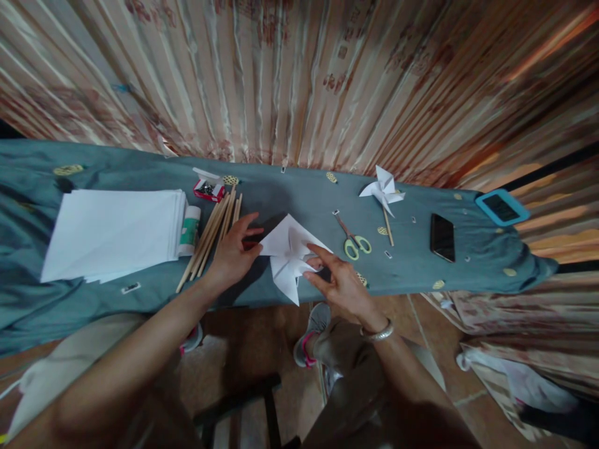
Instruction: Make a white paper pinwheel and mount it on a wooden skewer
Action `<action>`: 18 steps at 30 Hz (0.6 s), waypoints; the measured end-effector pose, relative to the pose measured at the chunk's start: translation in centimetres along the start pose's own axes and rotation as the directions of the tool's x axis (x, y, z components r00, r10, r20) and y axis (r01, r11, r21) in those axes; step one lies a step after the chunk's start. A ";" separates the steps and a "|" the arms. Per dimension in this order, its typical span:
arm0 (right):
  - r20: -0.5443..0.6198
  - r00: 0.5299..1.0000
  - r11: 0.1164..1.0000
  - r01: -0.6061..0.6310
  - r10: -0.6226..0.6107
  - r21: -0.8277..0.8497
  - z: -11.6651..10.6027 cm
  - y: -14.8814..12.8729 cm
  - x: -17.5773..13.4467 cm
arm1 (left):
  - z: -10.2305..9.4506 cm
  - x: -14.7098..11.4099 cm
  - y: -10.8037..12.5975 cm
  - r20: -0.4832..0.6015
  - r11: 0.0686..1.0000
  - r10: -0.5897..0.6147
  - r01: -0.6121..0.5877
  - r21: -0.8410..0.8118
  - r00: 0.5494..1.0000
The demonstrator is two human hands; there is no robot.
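A white paper pinwheel piece point(283, 240), cut and partly bent toward its middle, lies in front of me at the near side of the cloth. My right hand point(339, 277) is over its right side, the index finger and thumb at a bent flap near the centre. Some of that flap is hidden by the fingers. My left hand point(236, 252) is beside the paper's left corner, fingers spread, thumb tip close to the edge; whether it touches cannot be made out. A finished-looking pinwheel on a stick point(384, 190) lies further right.
Left of me are a stack of white paper point(116, 224), a glue stick point(189, 231), several wooden sticks point(208, 240) and a small red box of pins point(209, 187). To the right lie scissors point(353, 240), a phone point(442, 237) and a blue-framed device point(503, 207). A curtain point(281, 81) hangs behind.
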State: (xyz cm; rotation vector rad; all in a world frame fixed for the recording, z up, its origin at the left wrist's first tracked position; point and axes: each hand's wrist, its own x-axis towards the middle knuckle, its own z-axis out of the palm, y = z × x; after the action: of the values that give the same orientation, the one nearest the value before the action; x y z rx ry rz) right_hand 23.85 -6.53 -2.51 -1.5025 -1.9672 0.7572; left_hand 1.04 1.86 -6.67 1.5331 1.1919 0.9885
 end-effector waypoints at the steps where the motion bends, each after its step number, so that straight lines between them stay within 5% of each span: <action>1: 0.011 1.000 1.000 -0.005 0.004 0.017 0.1 -0.4 0.0 | -0.1 0.5 0.1 -0.010 1.000 0.013 -0.013 -0.003 1.000; 5: -0.049 0.999 0.999 -0.004 0.002 -0.039 -0.2 -0.5 0.5 | -0.9 1.6 1.2 -0.126 0.972 0.175 -0.151 0.180 0.977; 7: -0.179 0.984 0.987 -0.054 0.026 -0.151 -0.8 0.6 0.8 | -1.2 1.1 2.0 -0.068 0.866 0.326 -0.270 0.420 0.943; 10: -0.272 0.962 0.941 -0.122 0.034 -0.316 -1.4 2.7 1.2 | -1.2 -0.5 2.7 0.116 0.736 0.444 -0.435 0.518 0.889; 13: -0.214 0.975 0.937 -0.132 0.064 -0.323 -1.1 3.8 1.1 | -1.2 -2.3 2.5 0.250 0.709 0.418 -0.485 0.512 0.874; 18: -0.209 0.975 0.960 -0.123 0.070 -0.252 0.2 3.0 1.3 | -1.9 -4.1 1.2 0.183 0.772 0.248 -0.308 0.556 0.951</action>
State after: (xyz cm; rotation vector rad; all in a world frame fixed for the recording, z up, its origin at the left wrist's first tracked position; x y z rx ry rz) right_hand 25.41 -4.59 -4.66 -1.7672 -1.9107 0.3747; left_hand -1.29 -1.89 -5.28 2.2750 1.2856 0.7467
